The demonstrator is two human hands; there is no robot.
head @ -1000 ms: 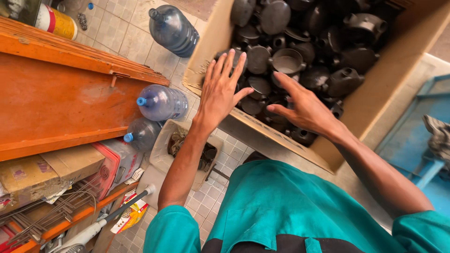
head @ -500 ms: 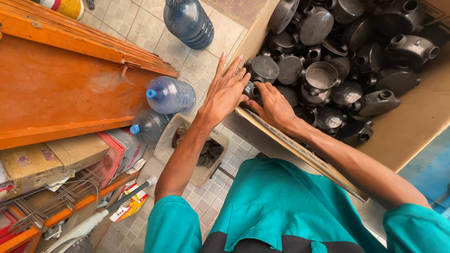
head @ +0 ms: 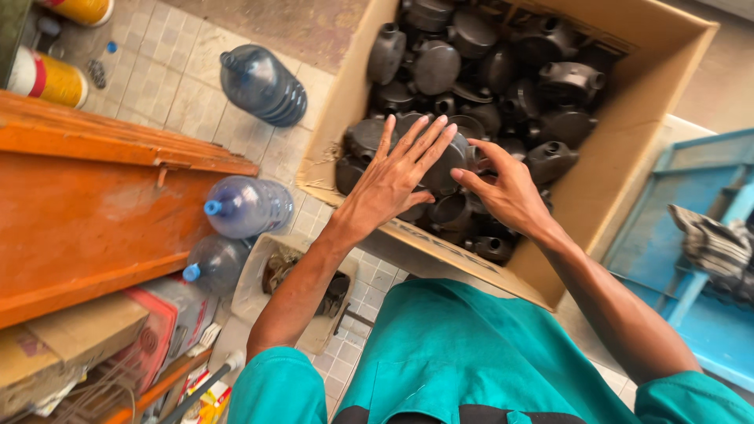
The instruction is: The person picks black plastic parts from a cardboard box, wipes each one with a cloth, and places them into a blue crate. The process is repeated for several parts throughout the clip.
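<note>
A large cardboard box (head: 620, 149) in front of me is filled with several black round plastic fittings (head: 550, 82). My left hand (head: 397, 177) reaches into it with fingers spread, lying flat on a black round fitting (head: 446, 166) near the box's front wall. My right hand (head: 506, 192) is beside it, thumb and fingers pinched on that same fitting's right edge. Both forearms cross the box's front rim. I wear a teal garment (head: 471, 353).
Three blue water bottles (head: 243, 206) lie on the tiled floor to the left, next to an orange wooden panel (head: 102, 204). A small pale tray (head: 253, 283) sits under my left arm. A blue crate (head: 691, 259) with a cloth (head: 715, 243) stands on the right.
Both hands have moved from the box's front rim further into the box and come together on one black fitting. The view has tilted so the box sits more central.
</note>
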